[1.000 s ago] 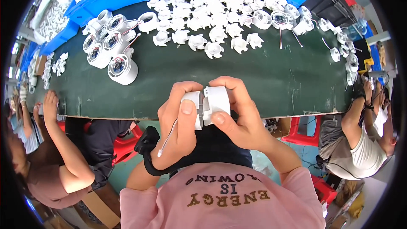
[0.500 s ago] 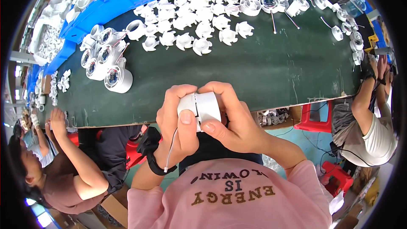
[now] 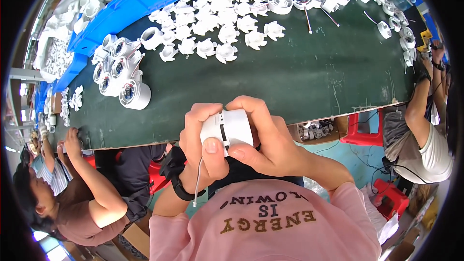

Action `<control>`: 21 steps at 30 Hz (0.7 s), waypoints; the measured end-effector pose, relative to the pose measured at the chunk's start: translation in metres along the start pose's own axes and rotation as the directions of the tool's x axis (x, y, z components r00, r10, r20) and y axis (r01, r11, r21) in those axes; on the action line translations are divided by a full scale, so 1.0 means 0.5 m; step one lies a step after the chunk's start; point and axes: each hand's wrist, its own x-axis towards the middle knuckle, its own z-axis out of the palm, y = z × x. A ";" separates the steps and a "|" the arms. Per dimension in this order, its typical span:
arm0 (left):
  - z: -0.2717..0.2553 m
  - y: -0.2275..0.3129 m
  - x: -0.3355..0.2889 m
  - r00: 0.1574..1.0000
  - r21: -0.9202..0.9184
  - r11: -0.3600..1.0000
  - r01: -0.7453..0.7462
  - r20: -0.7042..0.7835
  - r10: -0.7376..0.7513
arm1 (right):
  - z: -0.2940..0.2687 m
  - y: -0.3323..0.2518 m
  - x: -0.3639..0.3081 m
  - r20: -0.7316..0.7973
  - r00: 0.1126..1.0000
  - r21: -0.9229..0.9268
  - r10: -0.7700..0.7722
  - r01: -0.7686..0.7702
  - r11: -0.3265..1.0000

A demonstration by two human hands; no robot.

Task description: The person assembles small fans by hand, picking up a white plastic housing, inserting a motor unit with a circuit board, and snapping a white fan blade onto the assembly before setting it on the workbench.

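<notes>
Just in front of the table edge, I hold a white cylindrical housing (image 3: 239,129) between both hands. A dark slit runs around it where its two sections meet. My left hand (image 3: 207,164) grips the left section, thumb pressed beside the slit and fingers curled over the top. Around the right section my right hand (image 3: 275,145) is wrapped, thumb low on its side. A thin pale wire (image 3: 197,183) with a small connector hangs from the left section over my left wrist. The far side of the housing is hidden.
White bladed fan wheels (image 3: 225,53) cover the table's (image 3: 203,79) far middle. Housings with circuit boards (image 3: 135,95) cluster at left, more at far right (image 3: 407,36). Blue bins (image 3: 121,12) line the back. People sit on both sides; a red stool (image 3: 362,128) stands at right.
Both hands keep their hold on the housing, which has turned slightly, and its dark slit now shows wider. The hanging wire has swung a little. The whole view has shifted slightly.
</notes>
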 end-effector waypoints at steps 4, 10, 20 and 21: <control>-0.010 -0.015 0.002 0.994 0.025 0.996 -0.084 0.068 0.082 | 0.007 0.016 0.006 -0.040 0.978 -0.252 -0.205 0.189 0.949; -0.034 0.025 -0.006 0.998 0.029 0.999 0.039 0.042 -0.040 | 0.033 -0.020 0.016 0.040 0.988 -0.278 -0.149 0.155 0.948; -0.040 -0.022 0.205 0.576 -0.301 0.494 0.816 0.351 -0.738 | -0.072 -0.024 0.121 -0.164 0.961 -0.372 -0.221 0.147 0.917; -0.052 -0.036 0.219 0.478 -0.368 0.326 0.871 0.480 -0.736 | -0.087 -0.040 0.130 -0.117 0.969 -0.447 -0.217 0.144 0.883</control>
